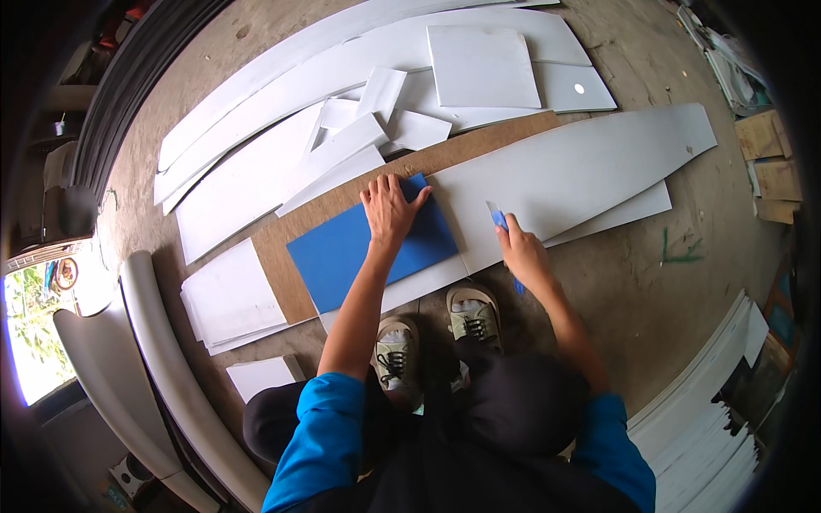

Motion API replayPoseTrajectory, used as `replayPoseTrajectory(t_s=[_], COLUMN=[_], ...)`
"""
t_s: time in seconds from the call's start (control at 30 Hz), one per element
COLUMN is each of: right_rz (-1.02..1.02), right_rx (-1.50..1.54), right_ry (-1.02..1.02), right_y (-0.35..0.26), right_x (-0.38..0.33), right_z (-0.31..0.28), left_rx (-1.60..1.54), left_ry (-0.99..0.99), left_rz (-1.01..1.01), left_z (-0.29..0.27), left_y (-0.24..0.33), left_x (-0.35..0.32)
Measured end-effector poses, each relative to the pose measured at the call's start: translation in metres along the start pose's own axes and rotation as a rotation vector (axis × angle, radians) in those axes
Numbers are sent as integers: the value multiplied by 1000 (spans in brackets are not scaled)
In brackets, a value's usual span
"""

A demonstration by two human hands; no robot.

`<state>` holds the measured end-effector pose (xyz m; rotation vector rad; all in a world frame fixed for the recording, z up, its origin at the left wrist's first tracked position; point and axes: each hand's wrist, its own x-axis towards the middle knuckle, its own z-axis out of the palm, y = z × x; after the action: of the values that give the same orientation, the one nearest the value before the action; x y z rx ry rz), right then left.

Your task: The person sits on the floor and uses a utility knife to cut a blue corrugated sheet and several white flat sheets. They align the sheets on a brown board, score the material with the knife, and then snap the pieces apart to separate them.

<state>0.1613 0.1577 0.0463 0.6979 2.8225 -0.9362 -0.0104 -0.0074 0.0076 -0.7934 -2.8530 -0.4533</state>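
Note:
A flat blue rectangular panel (342, 256) lies over a brown board (280, 267) and a long white sheet (590, 167). My left hand (393, 208) presses on the panel's upper right part, fingers and thumb spread near its far edge. To the right, my right hand (525, 256) grips a blue utility knife (499, 220). Its blade is out and points away from me, above the white sheet and apart from the blue panel. A line crosses the white sheet just right of the panel.
Small white offcuts (346, 141) and a square white panel (483, 67) lie on long white sheets (239, 175) at the far side. My shoes (473, 318) are close to the near edge. White strips (693, 436) are stacked at lower right; curved grey pieces (184, 385) stand at lower left.

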Motion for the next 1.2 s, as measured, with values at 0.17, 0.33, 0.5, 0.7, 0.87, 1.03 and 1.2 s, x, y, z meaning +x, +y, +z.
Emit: replayPoseTrajectory(t_s=[0.17, 0.33, 0.5, 0.7, 0.87, 1.03, 1.2], right_rz=[21, 87, 161, -10, -81, -244, -302], right_rx=[176, 247, 423, 328, 497, 483, 574], right_ry=[87, 238, 302, 707, 696, 784, 540], right_y=[6, 11, -1, -18, -49, -63, -41], right_x=[29, 35, 31, 61, 98, 138, 151], right_z=[16, 19, 1, -24, -67, -71, -66], left_rx=[14, -109, -244, -232, -93, -9, -73], left_ry=[-80, -492, -356, -335, -87, 42, -6], left_rz=[-5, -79, 315, 461, 670, 602, 600], left_z=[-9, -48, -89, -145, -199, -186, -161], left_y=[4, 6, -1, 24, 44, 32, 39], left_x=[12, 26, 27, 47, 70, 64, 43])
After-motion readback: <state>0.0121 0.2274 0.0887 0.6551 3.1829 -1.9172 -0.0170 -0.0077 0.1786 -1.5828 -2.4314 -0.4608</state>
